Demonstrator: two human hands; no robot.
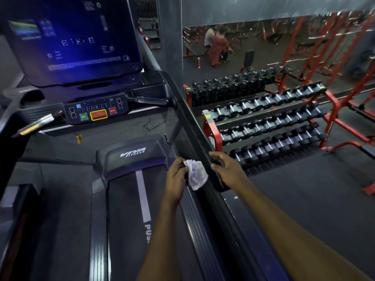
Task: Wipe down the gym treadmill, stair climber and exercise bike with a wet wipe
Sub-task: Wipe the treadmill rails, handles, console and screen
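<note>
The wet wipe (195,175) is white and all bunched up. It sits at the tips of the left hand's fingers (183,164), which curl around its top edge and pinch it. The rest of the wipe hangs down from the fingers. It is pressed between the left hand (176,176) and the inner side of the treadmill's black side rail (192,126), close to the near end of the rail.

The left arm reaches forward from the bottom of the view, out over the right edge of the belt (125,220). The back of the hand faces up and the wrist is nearly straight.

The right hand (229,169) is on the other side of the same rail, just across from the wipe. Its fingers wrap over the top of the rail and its thumb comes in lower down, so it grips the rail. The right arm comes in long and straight from the bottom right corner, outside the treadmill (60,199).

The two hands are close together, with only the rail and the wipe between them.

Farther up the treadmill there is a big dark blue screen (75,37) and a button panel (95,112) with green, red and yellow-edged buttons. To the right stands a red dumbbell rack (212,128) full of dumbbells. A wall mirror (263,41) is behind it.
</note>
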